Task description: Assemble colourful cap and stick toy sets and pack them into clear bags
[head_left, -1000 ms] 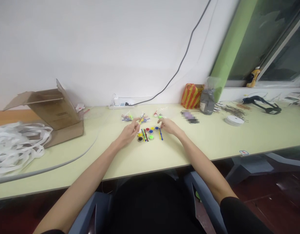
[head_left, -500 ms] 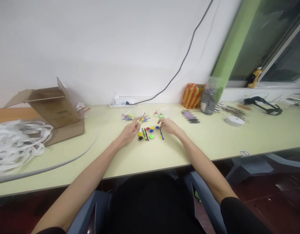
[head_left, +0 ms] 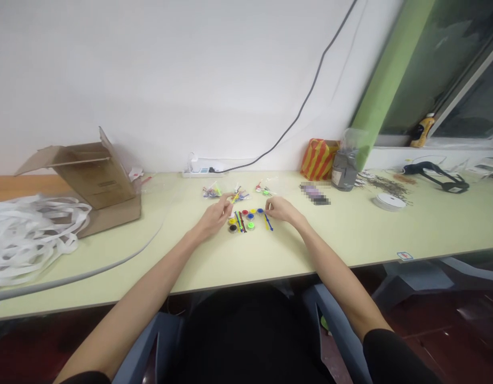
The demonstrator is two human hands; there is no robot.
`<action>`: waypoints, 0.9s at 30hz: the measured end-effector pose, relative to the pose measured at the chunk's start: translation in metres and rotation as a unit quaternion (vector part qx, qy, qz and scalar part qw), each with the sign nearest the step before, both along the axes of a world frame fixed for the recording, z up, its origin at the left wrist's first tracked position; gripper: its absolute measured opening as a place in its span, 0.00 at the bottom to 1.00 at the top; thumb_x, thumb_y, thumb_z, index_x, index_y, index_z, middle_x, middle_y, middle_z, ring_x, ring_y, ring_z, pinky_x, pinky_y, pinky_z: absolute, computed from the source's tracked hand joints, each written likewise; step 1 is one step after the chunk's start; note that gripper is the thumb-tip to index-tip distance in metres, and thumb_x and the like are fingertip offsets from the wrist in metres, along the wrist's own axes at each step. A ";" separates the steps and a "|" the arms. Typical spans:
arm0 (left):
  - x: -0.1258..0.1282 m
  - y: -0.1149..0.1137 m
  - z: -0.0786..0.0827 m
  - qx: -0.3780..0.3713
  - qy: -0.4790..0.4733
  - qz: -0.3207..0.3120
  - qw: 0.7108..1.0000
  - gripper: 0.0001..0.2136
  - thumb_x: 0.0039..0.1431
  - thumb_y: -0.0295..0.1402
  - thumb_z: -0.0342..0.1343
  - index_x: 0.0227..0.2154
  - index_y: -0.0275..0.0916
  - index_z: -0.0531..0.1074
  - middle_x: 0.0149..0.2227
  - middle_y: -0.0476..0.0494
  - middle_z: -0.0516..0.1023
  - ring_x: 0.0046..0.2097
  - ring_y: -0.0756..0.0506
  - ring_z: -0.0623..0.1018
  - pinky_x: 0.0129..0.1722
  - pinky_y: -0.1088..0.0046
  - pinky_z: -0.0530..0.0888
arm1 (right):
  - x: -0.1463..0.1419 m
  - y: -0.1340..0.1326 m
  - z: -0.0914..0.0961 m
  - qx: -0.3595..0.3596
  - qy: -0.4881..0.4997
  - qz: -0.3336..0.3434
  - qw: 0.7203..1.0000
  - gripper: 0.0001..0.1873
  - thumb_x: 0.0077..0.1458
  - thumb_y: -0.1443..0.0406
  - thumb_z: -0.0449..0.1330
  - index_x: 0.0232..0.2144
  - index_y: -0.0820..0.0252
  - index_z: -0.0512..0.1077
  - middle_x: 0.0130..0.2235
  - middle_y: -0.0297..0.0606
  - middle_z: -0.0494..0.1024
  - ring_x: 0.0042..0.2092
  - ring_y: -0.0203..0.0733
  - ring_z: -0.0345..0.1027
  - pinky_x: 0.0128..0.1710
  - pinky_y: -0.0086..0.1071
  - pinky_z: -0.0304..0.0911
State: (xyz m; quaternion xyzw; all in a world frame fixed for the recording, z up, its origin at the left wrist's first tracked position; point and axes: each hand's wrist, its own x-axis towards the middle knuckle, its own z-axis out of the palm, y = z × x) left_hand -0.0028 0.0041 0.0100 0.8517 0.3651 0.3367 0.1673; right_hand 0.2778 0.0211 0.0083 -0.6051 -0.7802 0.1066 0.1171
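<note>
On the pale green table point(head_left: 350, 234) lies a cluster of small coloured discs point(head_left: 246, 217) and thin coloured sticks point(head_left: 240, 221). My left hand point(head_left: 213, 216) rests just left of the cluster, its fingertips pinched on a small yellow piece point(head_left: 234, 198). My right hand point(head_left: 280, 209) lies just right of the cluster with its fingers curled down at the top end of a blue stick point(head_left: 269, 221); what they hold is too small to tell. Three small clear bags of coloured parts point(head_left: 211, 191) lie just beyond the hands.
An open cardboard box point(head_left: 94, 181) and a heap of white strips point(head_left: 26, 234) sit at the left. A power strip point(head_left: 198, 170) lies by the wall. A striped bag point(head_left: 319, 158), a grey pouch point(head_left: 344, 168), a tape roll point(head_left: 388, 201) and black straps point(head_left: 438, 175) are at the right.
The view has shifted slightly. My right hand's fingers have come down closer to the top of the blue stick. My left hand has hardly moved.
</note>
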 end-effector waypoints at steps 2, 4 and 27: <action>0.000 0.001 -0.001 0.001 0.000 0.002 1.000 0.17 0.71 0.37 0.41 0.59 0.41 0.59 0.27 0.54 0.67 0.28 0.49 0.67 0.33 0.72 0.64 | -0.001 0.000 0.001 -0.026 -0.024 -0.018 0.999 0.08 0.56 0.62 0.63 0.34 0.60 0.79 0.39 0.43 0.82 0.38 0.42 0.73 0.32 0.28 0.58; -0.001 0.001 -0.001 0.001 0.002 0.004 1.000 0.17 0.71 0.37 0.41 0.60 0.41 0.60 0.27 0.54 0.67 0.28 0.49 0.67 0.33 0.72 0.64 | 0.001 -0.001 0.004 -0.049 -0.020 -0.019 0.998 0.08 0.55 0.62 0.63 0.32 0.61 0.80 0.36 0.42 0.82 0.36 0.40 0.72 0.31 0.27 0.58; 0.000 -0.001 0.001 -0.001 0.005 0.008 1.000 0.18 0.71 0.38 0.41 0.59 0.40 0.60 0.26 0.54 0.68 0.27 0.49 0.67 0.33 0.72 0.65 | 0.009 -0.007 0.015 -0.123 0.056 0.097 0.986 0.09 0.48 0.68 0.63 0.34 0.64 0.81 0.34 0.38 0.82 0.32 0.37 0.71 0.29 0.25 0.61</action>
